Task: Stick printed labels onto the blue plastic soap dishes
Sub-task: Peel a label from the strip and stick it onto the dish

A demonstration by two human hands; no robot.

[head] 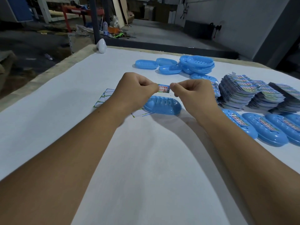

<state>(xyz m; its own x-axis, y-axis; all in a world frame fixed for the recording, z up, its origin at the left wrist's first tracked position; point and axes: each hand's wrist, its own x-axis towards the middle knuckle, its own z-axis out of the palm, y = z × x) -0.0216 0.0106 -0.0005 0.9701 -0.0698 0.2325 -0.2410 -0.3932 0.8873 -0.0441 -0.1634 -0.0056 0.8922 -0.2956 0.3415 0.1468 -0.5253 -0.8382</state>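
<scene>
Both hands are raised over a bench (48,101) covered in white sheeting. The left hand (134,90) and the right hand (193,93), fingers curled, each pinch one end of a small printed label (164,88), which is stretched flat between them; its face shows red characters on a green and blue ground. Directly below the label, between the two wrists, an unlabelled blue soap dish (162,105) lies upside down on the bench, its drainage slots uppermost. Under and to the left of the left hand lie spent backing sheets (103,98), white with green edging, one partly tucked beneath the dish.

To the right of the right hand stand fanned stacks of label sheets (253,95), pressed close together. Nearer than these stacks, right of the right forearm, a row of labelled soap dishes (267,129) lies side by side, each bearing a label along its top.

Beyond the hands, farther up the bench, a pile of unlabelled blue soap dishes (194,65) rests, some nested, some loose beside them. At the far left corner of the bench lies a white plastic object (101,45), of uncertain kind. A cluttered workshop floor extends beyond the bench.
</scene>
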